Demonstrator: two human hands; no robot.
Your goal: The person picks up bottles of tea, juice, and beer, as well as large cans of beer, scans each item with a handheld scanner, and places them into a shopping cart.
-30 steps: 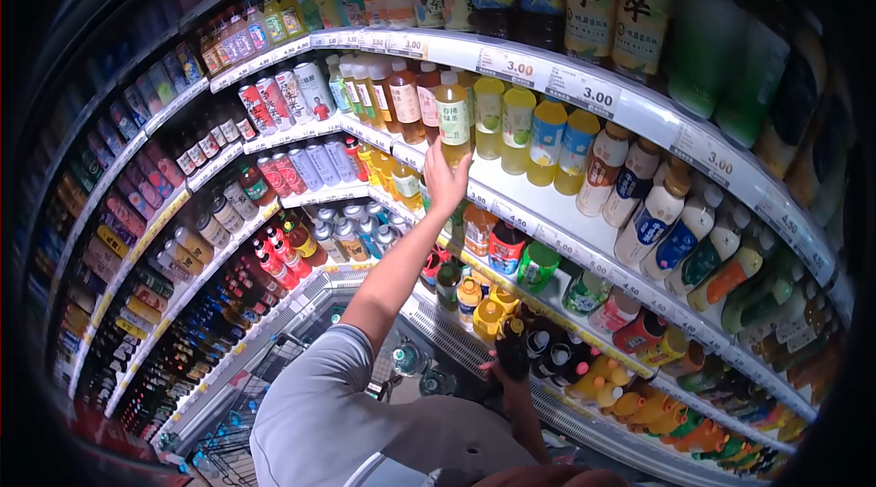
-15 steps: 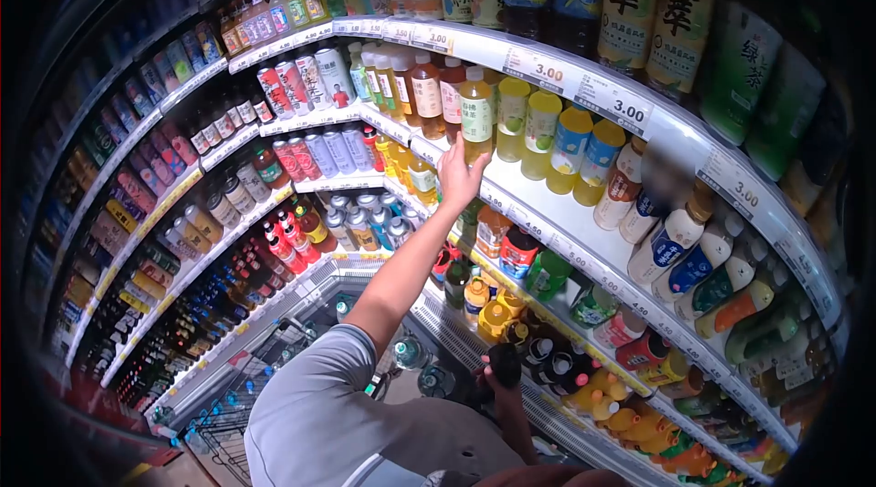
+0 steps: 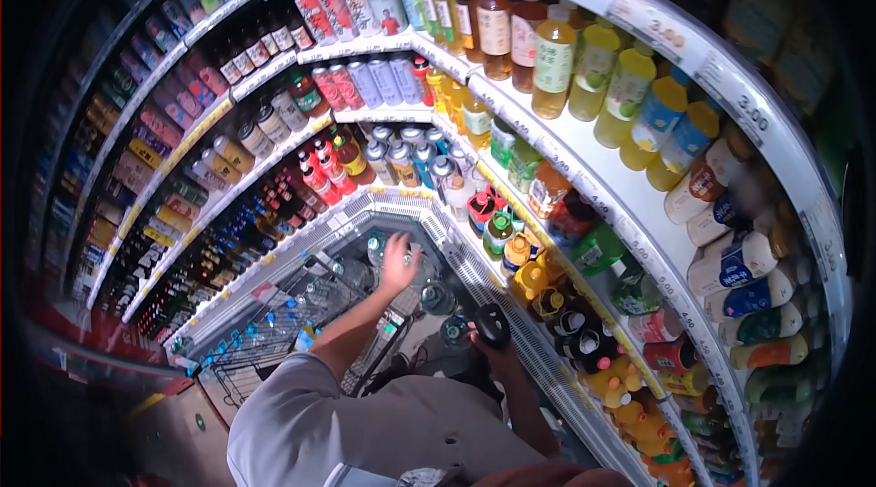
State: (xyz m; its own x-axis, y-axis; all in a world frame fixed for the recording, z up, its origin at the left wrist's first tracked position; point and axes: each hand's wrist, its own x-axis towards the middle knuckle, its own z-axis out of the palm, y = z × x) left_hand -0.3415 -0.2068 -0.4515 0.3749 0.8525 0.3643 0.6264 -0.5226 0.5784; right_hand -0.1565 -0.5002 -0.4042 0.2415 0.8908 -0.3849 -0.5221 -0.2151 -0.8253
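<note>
My left hand (image 3: 399, 266) is over the large clear bottles (image 3: 439, 298) at the bottom of the cooler, slightly blurred, with its fingers apart and nothing visible in it. Whether it touches a bottle is unclear. Close to my body on the right, my right hand (image 3: 488, 352) is closed on a black rounded object (image 3: 493, 326). On the upper shelf stands a pale-labelled tea bottle (image 3: 554, 63), upright in a row beside yellow-green bottles (image 3: 627, 95).
Curved shelves of cans and bottles wrap around both sides, with a price rail (image 3: 639, 26) at the upper right. Below on the left is a black wire rack (image 3: 239, 376). Orange bottles (image 3: 646, 430) fill the lower right shelf.
My left hand has left the tea bottle on the shelf and moved down and left to the low bottles. The view has shifted downward. My right hand still has the black object.
</note>
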